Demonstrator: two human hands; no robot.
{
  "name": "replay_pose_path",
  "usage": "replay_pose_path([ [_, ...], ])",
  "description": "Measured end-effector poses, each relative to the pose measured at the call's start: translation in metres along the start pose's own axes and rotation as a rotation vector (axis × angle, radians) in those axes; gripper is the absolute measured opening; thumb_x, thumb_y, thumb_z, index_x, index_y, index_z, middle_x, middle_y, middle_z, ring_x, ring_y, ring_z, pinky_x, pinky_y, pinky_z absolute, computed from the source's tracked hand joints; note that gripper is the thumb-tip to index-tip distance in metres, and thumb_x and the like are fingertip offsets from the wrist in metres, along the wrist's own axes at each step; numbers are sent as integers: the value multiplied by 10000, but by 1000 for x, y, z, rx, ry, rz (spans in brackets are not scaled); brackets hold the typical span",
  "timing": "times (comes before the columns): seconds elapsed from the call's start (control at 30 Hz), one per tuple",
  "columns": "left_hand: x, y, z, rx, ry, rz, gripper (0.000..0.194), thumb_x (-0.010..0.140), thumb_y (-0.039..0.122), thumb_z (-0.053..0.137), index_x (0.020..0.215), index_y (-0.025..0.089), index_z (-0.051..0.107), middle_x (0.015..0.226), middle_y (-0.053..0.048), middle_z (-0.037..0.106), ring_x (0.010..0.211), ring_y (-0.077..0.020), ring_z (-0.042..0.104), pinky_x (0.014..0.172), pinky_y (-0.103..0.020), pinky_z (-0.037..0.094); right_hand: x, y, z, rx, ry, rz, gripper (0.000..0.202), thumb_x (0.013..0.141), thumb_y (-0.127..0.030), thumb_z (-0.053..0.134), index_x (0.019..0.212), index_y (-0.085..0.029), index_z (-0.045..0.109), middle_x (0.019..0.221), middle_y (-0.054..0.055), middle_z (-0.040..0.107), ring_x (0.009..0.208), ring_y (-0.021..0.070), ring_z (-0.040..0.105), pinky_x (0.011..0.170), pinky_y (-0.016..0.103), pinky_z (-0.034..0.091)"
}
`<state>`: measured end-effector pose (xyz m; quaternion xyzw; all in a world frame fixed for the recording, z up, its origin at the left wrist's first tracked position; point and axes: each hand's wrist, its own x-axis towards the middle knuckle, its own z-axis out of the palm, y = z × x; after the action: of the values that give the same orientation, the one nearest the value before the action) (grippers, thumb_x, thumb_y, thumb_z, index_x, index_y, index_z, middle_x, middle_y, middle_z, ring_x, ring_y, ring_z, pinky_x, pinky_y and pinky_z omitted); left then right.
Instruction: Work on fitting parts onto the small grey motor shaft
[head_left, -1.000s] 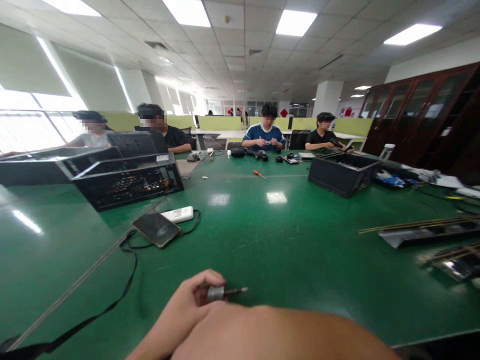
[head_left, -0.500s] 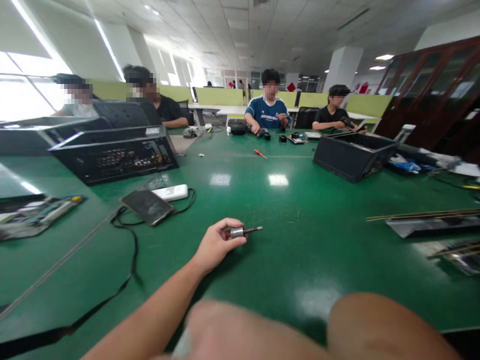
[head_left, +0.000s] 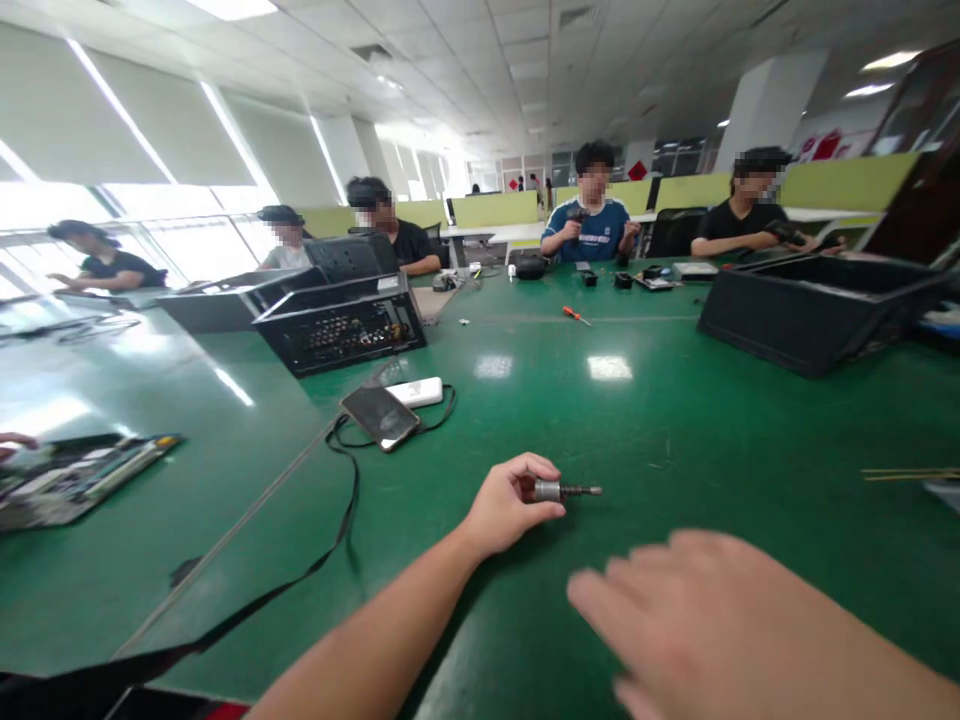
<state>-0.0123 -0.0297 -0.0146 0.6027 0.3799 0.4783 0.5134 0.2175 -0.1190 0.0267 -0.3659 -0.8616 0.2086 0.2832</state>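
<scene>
Just above the green tabletop, my left hand point(head_left: 514, 508) is closed around a small silver motor point(head_left: 548, 491). Its thin, threaded-looking shaft points right, out past my thumb and fingertips. My right hand point(head_left: 712, 620) hovers nearer to me at lower right, smeared by motion. Its fingers reach leftward, apart from the thumb below, and nothing shows in it. A gap of bare table lies between it and the motor.
A phone point(head_left: 381, 417) and a white power bank point(head_left: 417, 392) lie left with a black strap point(head_left: 330, 548). Dark metal cases point(head_left: 345, 330) point(head_left: 802, 318) stand farther off. An orange screwdriver point(head_left: 574, 315) and a circuit board point(head_left: 90, 475) lie on the table. Several people sit around.
The view has turned left, so the table's things appear farther right. My right hand has moved forward and right over the table. My left hand keeps its hold on the motor.
</scene>
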Motion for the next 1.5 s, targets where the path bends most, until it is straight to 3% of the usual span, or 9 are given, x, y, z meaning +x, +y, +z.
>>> replay_pose_path([
  [0.1, 0, -2, -2, 2, 0, 0, 315, 599, 203, 835, 823, 143, 622, 950, -66, 598, 861, -191, 590, 787, -315, 473, 78, 18, -17, -114, 28, 28, 285, 750, -320, 615, 1027, -272, 666, 983, 91, 675, 941, 266, 605, 807, 400, 420],
  [0.2, 2, -6, -5, 13, 12, 3, 320, 604, 175, 830, 845, 144, 622, 956, -61, 592, 866, -185, 586, 790, -311, 473, 105, 49, -4, -55, 33, 48, 356, 757, -317, 660, 1100, -224, 644, 1057, 70, 653, 957, 233, 600, 822, 341, 443],
  [0.3, 4, -10, -7, 15, 18, 13, 328, 607, 165, 828, 858, 139, 619, 956, -61, 587, 863, -182, 586, 787, -315, 475, 98, 72, 17, -8, -24, 61, 205, 805, -298, 635, 982, -210, 688, 934, 47, 670, 864, 193, 612, 782, 297, 444],
  [0.43, 4, -11, -7, 20, 11, 11, 313, 620, 155, 815, 859, 136, 613, 948, -63, 592, 848, -181, 594, 772, -314, 480, 89, 79, 28, 52, -71, 30, 149, 852, -300, 601, 911, -208, 703, 835, 32, 675, 775, 171, 605, 724, 272, 431],
  [0.9, 5, -6, -6, 130, 11, -45, 298, 651, 145, 765, 892, 146, 590, 933, -48, 600, 843, -182, 599, 780, -324, 489, 98, 88, 36, 189, 3, 27, 140, 852, -281, 613, 908, -205, 716, 852, 25, 707, 755, 152, 618, 688, 252, 423],
  [1.5, 7, -11, -11, 87, 21, -40, 306, 660, 138, 764, 907, 151, 584, 940, -36, 585, 840, -162, 582, 782, -303, 469, 98, 88, 32, 134, 23, 48, 139, 835, -282, 624, 903, -210, 722, 847, 22, 712, 756, 153, 626, 689, 255, 434],
])
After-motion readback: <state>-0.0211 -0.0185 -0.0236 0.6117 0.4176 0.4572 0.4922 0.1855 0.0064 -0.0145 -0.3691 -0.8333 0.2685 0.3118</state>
